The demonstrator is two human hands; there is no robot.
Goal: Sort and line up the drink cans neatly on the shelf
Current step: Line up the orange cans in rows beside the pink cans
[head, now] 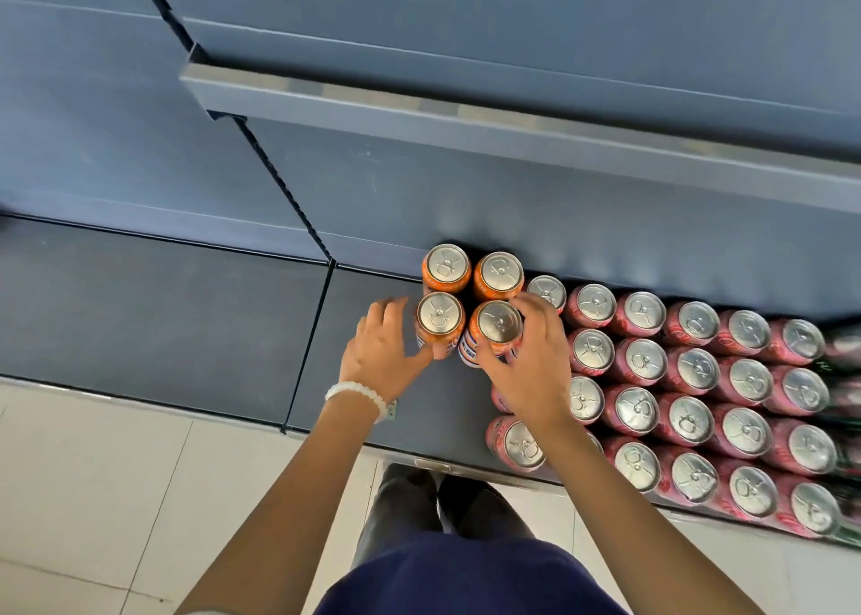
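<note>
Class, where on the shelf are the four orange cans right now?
In the head view, the orange cans stand as a square block at the shelf's back, just left of the red cans.

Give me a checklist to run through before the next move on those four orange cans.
1. Left hand holds the front-left orange can: ok, thumb and fingers flank it.
2. Right hand grips the front-right orange can: ok.
3. All four orange cans upright: ok.
4. Back orange cans against the shelf's rear wall: cannot tell.
5. Orange block square with the red cans: not ok, it sits slightly skewed.
6. Bare shelf in front: ok.
</note>
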